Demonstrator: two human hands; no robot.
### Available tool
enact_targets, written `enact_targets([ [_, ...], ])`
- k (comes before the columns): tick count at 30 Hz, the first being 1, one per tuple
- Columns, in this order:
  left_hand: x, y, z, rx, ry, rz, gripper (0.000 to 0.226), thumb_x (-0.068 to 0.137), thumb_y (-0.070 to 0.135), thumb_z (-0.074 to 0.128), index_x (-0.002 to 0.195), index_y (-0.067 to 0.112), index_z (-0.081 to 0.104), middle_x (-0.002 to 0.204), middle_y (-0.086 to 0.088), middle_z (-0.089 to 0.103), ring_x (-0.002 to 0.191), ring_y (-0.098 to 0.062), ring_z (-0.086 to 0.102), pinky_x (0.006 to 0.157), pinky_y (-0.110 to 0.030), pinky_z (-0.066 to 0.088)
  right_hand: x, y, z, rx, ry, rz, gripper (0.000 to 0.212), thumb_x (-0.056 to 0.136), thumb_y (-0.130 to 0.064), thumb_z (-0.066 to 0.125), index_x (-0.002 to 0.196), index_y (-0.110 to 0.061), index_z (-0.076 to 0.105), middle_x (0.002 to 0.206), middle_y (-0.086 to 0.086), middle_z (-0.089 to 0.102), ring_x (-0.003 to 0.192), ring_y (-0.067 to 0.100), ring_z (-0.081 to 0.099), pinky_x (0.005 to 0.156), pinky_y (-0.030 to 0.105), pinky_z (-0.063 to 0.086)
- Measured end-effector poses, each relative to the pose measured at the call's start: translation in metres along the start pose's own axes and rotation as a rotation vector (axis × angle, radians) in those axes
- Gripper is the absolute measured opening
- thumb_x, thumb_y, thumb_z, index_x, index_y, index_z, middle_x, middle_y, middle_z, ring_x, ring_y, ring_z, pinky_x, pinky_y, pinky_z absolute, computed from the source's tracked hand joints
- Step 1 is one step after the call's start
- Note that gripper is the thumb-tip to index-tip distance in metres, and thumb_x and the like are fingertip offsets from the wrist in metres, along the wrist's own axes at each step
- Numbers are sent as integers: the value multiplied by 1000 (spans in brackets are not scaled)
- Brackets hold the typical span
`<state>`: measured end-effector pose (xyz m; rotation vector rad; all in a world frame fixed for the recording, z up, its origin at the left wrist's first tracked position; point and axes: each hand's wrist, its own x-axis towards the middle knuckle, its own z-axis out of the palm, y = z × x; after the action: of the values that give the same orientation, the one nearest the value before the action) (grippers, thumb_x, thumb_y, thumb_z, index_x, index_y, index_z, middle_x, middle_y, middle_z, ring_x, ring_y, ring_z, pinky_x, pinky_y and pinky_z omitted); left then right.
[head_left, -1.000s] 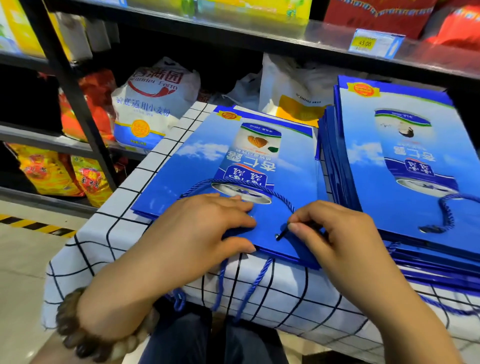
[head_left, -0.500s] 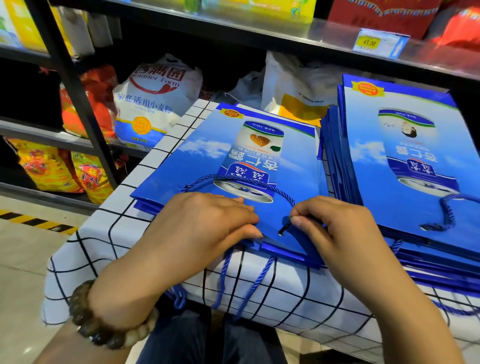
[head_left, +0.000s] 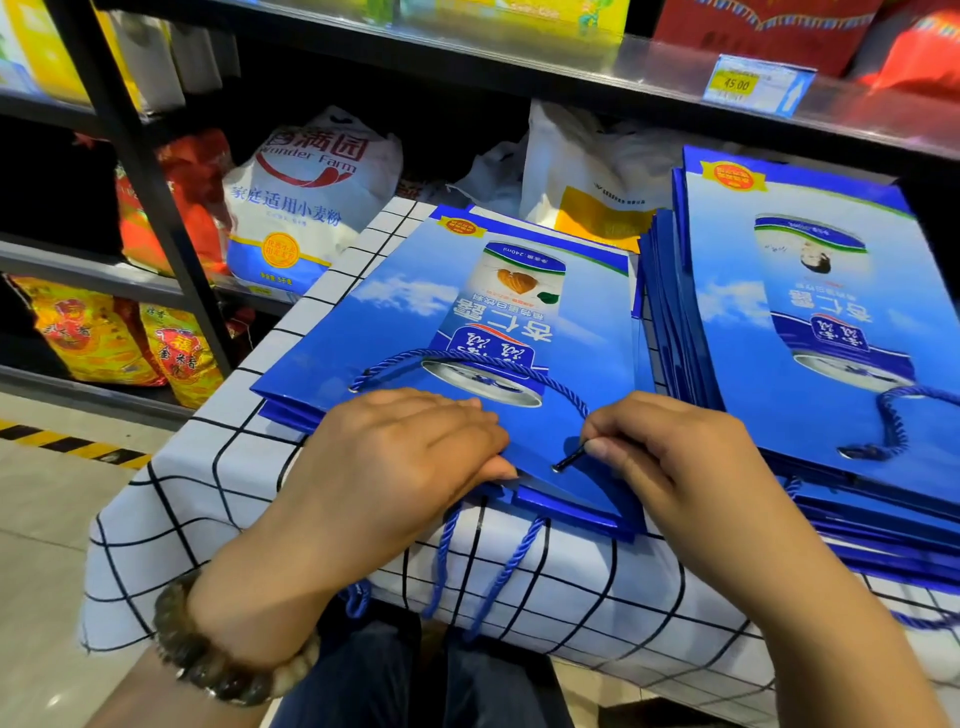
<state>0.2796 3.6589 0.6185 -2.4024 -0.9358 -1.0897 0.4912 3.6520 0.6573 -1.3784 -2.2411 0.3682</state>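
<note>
**Cord tip at the bag's hole**

The left hand (head_left: 395, 467) is lying flat on the near edge of the bag (head_left: 363, 332). Its fingers are straight and pressed together, and it is holding the bag down on the bench (head_left: 218, 478). A bead bracelet (head_left: 218, 670) is sitting on that wrist.

Just to its right, the right hand (head_left: 675, 467) is pinching the dark tip (head_left: 569, 460) of the blue cord (head_left: 467, 358) between thumb and forefinger, with the other fingers curled. The tip is pointing at a small hole (head_left: 556, 469) in the bag, between the two hands. Its end is touching the hole, but whether it is already inside I cannot tell.

From the right hand's fingertips the cord is arching away over the bag, passing beyond the left hand's knuckles and running down to the bag's face on that hand's far left.

Under both hands, blue loops (head_left: 511, 566) are hanging over the bench's near edge. Just right of the right hand, a stack (head_left: 810, 395) of like bags is lying. Beyond the left hand — on a shelf — a flour sack (head_left: 306, 192) is standing.
</note>
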Motion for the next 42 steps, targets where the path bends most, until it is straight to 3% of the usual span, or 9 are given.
enact_targets([
  [3,-3,1,2,38,43,20,28,88,27,56,78,7,74,84,-3,74,85,-18,71,74,-33,50,-2,0,2,-2,34,-20,11,82,-32,48,80,-32,59,71,-27,50,75,-1,51,66,12,41],
  [7,-6,3,4,67,67,45,27,89,25,56,78,8,74,87,-5,74,86,-18,70,76,-33,52,-2,2,4,8,59,1,9,81,-31,49,79,-32,57,69,-23,51,74,-2,51,67,13,40],
  [11,-7,4,5,82,86,52,26,89,24,57,78,8,74,87,-5,74,86,-19,70,76,-33,52,-1,0,4,-54,31,-16,16,81,-31,49,79,-24,63,74,-15,55,79,9,52,60,19,43],
  [15,-2,4,5,107,113,47,25,90,22,58,77,7,74,84,-5,73,85,-19,71,76,-33,51,1,-2,4,-74,20,-29,19,82,-32,48,81,-23,65,77,-11,60,71,12,59,63,30,50],
  [19,8,1,0,117,150,53,20,88,18,62,77,6,73,84,-6,73,85,-22,70,72,-37,55,1,-1,1,-15,43,-37,16,83,-31,48,81,-25,63,74,-17,56,73,8,55,64,22,47],
  [23,7,2,-1,100,138,83,20,87,18,62,74,6,73,83,-7,73,87,-23,70,72,-37,56,2,-2,-5,-63,-37,-86,6,84,-32,44,88,-33,48,75,-17,52,70,11,54,63,39,50],
  [31,-16,6,10,54,18,81,17,87,14,54,95,12,69,98,-7,72,94,-23,68,78,-35,54,4,-7,3,-154,-116,-115,18,83,-34,42,83,-27,59,76,-15,49,71,16,58,58,34,47],
  [35,-15,11,11,53,89,42,35,96,12,43,85,7,76,94,-9,73,91,-25,69,77,-35,55,6,-5,0,-107,-112,-122,16,84,-33,44,83,-28,59,77,-16,50,71,15,57,61,38,50],
  [42,-19,14,16,73,117,30,24,92,9,52,89,6,75,98,-10,72,96,-26,67,78,-38,56,2,-1,4,20,-86,-79,22,81,-51,30,90,-38,46,81,-21,53,80,9,54,68,30,48],
])
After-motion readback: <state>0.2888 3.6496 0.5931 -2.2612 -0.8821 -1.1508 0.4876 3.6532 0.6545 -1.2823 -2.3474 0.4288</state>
